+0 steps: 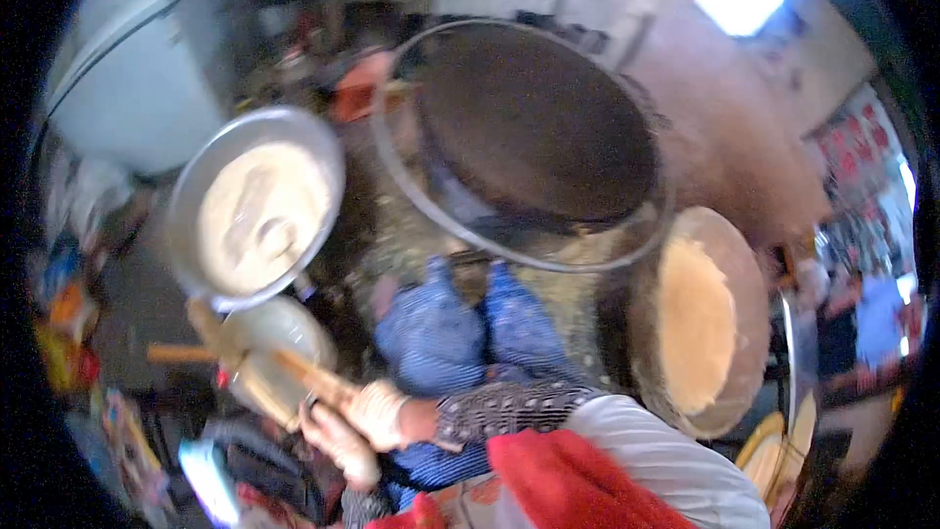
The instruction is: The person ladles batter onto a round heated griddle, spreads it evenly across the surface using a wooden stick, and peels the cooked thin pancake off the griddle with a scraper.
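My right hand [384,415] is closed around a pale wooden stick [313,375] that points up and to the left. Just below it, my left hand [340,443] has its fingers bent at the near end of a flat wooden piece [264,387]; blur hides what they grip. Both hands are close together over the lower left. Beyond the wooden pieces is a whitish round container [308,325]. Above it sits a large metal basin [186,225] of cream-coloured batter [250,171], with a ladle [277,235] partly sunk in it.
A wide dark round griddle [539,118] lies ahead, circled by a metal ring [387,152]. At right stands a round shallow vessel [744,323] with a tan layer [697,325] inside. Another wooden stick [181,353] is at far left. My knees [431,318] are between these vessels.
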Demonstrator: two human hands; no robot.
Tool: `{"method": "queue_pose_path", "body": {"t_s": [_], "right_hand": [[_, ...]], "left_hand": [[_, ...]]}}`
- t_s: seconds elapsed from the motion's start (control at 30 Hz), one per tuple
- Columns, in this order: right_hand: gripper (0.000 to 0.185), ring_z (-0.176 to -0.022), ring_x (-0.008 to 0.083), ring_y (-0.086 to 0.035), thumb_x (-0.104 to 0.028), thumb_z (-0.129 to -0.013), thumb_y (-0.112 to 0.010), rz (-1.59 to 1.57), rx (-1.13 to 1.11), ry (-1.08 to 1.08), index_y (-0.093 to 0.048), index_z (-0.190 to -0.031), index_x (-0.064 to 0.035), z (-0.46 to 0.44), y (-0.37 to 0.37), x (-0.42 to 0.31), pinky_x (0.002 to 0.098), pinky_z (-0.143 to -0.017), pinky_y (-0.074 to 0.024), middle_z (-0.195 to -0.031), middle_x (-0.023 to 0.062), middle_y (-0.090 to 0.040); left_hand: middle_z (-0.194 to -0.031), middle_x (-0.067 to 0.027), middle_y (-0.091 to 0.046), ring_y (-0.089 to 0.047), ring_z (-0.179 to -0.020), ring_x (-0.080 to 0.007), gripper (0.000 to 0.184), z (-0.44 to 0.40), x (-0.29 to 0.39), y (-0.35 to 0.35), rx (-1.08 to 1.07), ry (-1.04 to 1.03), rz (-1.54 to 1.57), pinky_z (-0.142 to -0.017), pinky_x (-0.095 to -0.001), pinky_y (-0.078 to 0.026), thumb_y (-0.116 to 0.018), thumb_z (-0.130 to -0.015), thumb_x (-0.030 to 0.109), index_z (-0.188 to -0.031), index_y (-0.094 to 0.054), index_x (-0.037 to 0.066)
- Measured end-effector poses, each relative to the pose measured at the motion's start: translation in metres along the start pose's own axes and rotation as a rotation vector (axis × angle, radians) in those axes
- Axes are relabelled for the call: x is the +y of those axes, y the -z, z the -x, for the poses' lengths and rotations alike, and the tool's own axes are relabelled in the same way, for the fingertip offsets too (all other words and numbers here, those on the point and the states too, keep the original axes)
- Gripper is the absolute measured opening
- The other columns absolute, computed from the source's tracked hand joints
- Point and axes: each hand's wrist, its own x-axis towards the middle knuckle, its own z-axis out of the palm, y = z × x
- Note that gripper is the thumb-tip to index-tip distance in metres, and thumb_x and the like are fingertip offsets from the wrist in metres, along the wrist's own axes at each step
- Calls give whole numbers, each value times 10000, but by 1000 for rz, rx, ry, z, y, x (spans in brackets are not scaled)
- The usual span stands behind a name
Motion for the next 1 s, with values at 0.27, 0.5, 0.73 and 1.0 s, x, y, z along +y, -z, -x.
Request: {"method": "queue_pose_path", "body": {"t_s": [0.27, 0.5, 0.73, 1.0], "right_hand": [[382, -642, 310, -676, -347, -852, -562, -161, 70, -144, -711, -986, -21, 8, 5, -3, 411, -585, -553, -765, 118, -709], [284, -519, 197, -601, -313, -894, -584, -757, -14, 107, -602, -1010, -55, 26, 29, 102, 323, -446, -481, -642, 85, -618], [338, -554, 166, -613, -212, -866, -670, -1638, -112, -142, -538, -1114, -25, 127, 66, 134, 281, -463, -517, -779, 91, -639], [560, -522, 123, -588, -77, -871, -583, -1411, -221, -165, -397, -1386, -193, 166, 60, 118, 254, -388, -454, -787, 61, -613]], "left_hand": [[-1350, -174, -503, -489, -1224, -328, 718, -30, -101, 36, -1031, 938, 1124, -1069, -414, -370, -505, -907, 592, -1395, -422, 73], [-1117, -184, -559, -513, -1048, -375, 390, 59, 37, -26, -424, -751, -482, -963, -470, -378, -510, -959, 293, -1196, -552, -13], [-998, -96, -605, -544, -1097, -283, 427, 71, 67, -55, -1049, -898, -597, -1072, -558, -298, -707, -801, 411, -1095, -633, 111], [-960, -112, -621, -590, -983, -287, 194, 28, 114, -21, -828, -836, -526, -983, -473, -422, -545, -888, 159, -1036, -656, 101]]}}
